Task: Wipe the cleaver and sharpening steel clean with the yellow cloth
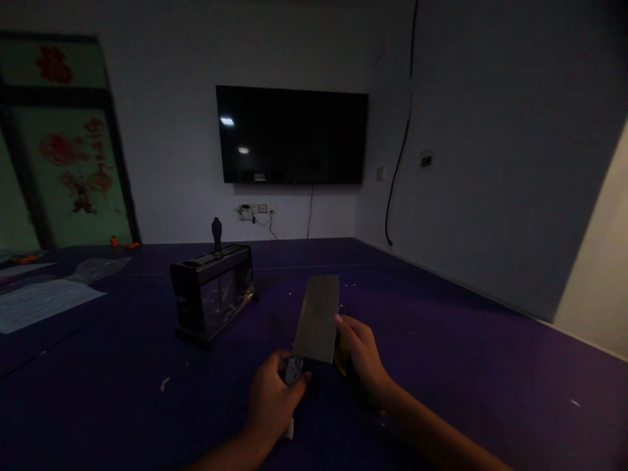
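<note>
My left hand (272, 396) is closed round the handle of a cleaver, whose broad grey blade (318, 317) points away from me above the dark purple surface. My right hand (362, 356) rests against the blade's right edge, with the fingers curled and a small yellowish thing partly hidden under them. Ahead and to the left stands a dark knife block (212, 291) with a clear front panel. One dark knife handle (216, 234) sticks up from its top.
A dark wall-mounted television (292, 134) hangs on the far wall above sockets and cables. Papers and a plastic sheet (44, 297) lie at the far left. A glass door with red decorations (69, 157) is at the left. The room is dim.
</note>
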Motion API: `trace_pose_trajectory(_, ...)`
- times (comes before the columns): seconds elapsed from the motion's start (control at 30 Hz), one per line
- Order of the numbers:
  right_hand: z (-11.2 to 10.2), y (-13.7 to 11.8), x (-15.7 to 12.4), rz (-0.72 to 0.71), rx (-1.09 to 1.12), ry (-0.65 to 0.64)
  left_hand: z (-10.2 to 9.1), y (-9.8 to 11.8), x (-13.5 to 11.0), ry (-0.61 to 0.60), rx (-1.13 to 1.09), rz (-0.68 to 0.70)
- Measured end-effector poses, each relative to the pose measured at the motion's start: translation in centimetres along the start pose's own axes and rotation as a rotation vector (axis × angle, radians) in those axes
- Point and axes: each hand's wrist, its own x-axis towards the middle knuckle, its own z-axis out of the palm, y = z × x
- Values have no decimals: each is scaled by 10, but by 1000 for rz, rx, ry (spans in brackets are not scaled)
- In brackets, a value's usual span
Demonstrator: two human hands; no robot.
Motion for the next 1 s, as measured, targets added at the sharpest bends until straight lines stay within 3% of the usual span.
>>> trace_pose_trajectory(0.1,2,-1,0,29,-23,-20,-1,3,0,-2,5,2)
trace_pose_trajectory(0.33,5,6,3,182,167,21,3,-2,3,-49,-44,-30)
trace_pose_trajectory(0.6,5,3,6,303,377,85,7,-6,8,-138,-308,-76)
trace_pose_trajectory(0.73,6,-3,5,313,427,42,7,-2,6,-247,-452,-137)
trace_pose_trajectory(0.9,6,-6,2,308,479,-11,8,0,2,-519,-667,-277)
trace_pose_trajectory(1.0,5,-5,2,293,459,-19,9,2,-1,-574,-763,-323)
